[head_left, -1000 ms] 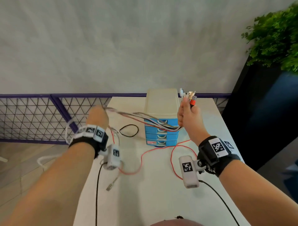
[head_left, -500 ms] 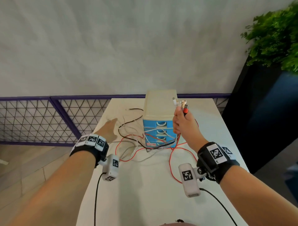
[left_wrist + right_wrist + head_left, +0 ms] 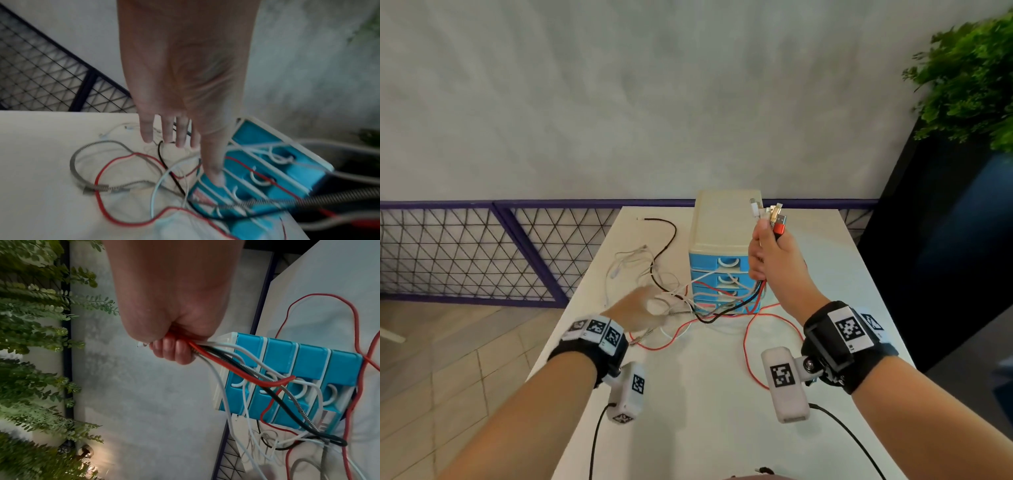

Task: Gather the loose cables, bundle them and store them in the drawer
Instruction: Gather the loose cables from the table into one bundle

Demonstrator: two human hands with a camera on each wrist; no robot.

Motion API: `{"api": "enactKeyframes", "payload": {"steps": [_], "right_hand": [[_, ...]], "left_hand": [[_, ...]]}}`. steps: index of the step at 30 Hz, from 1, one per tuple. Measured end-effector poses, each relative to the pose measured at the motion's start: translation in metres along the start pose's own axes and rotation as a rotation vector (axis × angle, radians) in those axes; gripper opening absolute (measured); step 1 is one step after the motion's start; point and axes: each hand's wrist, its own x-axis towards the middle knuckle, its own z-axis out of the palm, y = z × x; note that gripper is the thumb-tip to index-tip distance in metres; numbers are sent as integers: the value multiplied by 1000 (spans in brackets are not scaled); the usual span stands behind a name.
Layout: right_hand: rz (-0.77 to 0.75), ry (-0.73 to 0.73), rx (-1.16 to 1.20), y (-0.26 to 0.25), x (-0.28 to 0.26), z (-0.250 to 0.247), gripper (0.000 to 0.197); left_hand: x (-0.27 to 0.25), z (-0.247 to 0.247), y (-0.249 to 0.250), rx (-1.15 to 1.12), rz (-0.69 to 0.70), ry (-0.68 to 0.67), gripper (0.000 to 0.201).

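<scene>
My right hand (image 3: 768, 253) is raised in front of the drawer unit (image 3: 722, 240) and grips several cables (image 3: 218, 356) just below their plugs (image 3: 772, 216), which stick out above the fist. Red, black, white and braided strands hang from it across the blue drawer fronts (image 3: 308, 369) down to the white table (image 3: 705, 394). Their loose ends lie tangled on the table (image 3: 127, 170) left of the unit. My left hand (image 3: 640, 311) hovers over that tangle with straight fingers (image 3: 164, 129), holding nothing. All drawers look closed.
A black cable (image 3: 664, 240) and thin white cable (image 3: 626, 263) trail toward the table's far left. A purple mesh fence (image 3: 465, 253) runs behind and left of the table. A green plant (image 3: 969, 78) on a dark stand is at the right.
My left hand let go of the cable strands it held stretched out, dropped to the table and moved right over the tangle. The cables now sag onto the table. The right hand stayed raised.
</scene>
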Motion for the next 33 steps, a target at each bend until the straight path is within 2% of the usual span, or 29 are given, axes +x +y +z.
{"api": "enactKeyframes", "payload": {"steps": [1,3,4,5,10,13,15,17,20,21,23,25,26,27,28,29,30,31,33], "right_hand": [[-5,0,7,-1,1,0,33],[-31,8,22,-4,4,-1,33],[-49,21,20,-6,6,-3,33],[-68,41,1,-8,7,-6,34],[-209,177,-115,-18,16,-25,34],[-222,222,-155,-19,19,-34,33],[-216,201,-151,-17,19,-32,33],[-192,164,-176,-14,16,-25,33],[-143,125,-229,-6,12,-16,34],[-126,110,-233,-3,11,-14,34],[-64,65,-224,-1,10,-10,32],[8,14,-184,-1,7,-8,30],[38,-15,-152,-2,6,-7,29],[63,-46,-115,-3,3,-6,29],[86,-72,-81,-3,2,-5,28],[107,-96,-50,-2,1,-3,27],[124,-118,-23,-2,0,0,26],[136,-135,3,-1,0,3,26],[136,-147,62,0,0,10,27]], "left_hand": [[-2,10,4,25,48,-119,43],[-6,28,5,123,112,-297,13],[-5,33,4,155,123,-331,13],[-5,36,0,195,90,-327,23],[-9,16,-51,476,-282,-143,32],[-9,4,-78,495,-406,-70,28],[-8,-2,-74,375,-451,25,29],[-3,-10,-60,217,-454,193,28],[3,-30,-39,115,-378,404,36],[6,-36,-36,112,-332,394,44],[4,-42,-26,261,-293,235,53],[-3,-43,-14,499,-341,107,44],[-6,-42,-5,603,-359,122,38],[-10,-42,9,677,-347,193,33],[-10,-39,21,708,-288,291,29],[-10,-36,35,685,-154,395,26],[-11,-31,50,570,25,451,26],[-14,-24,69,343,186,436,28],[-31,-9,112,-143,382,212,39]]}}
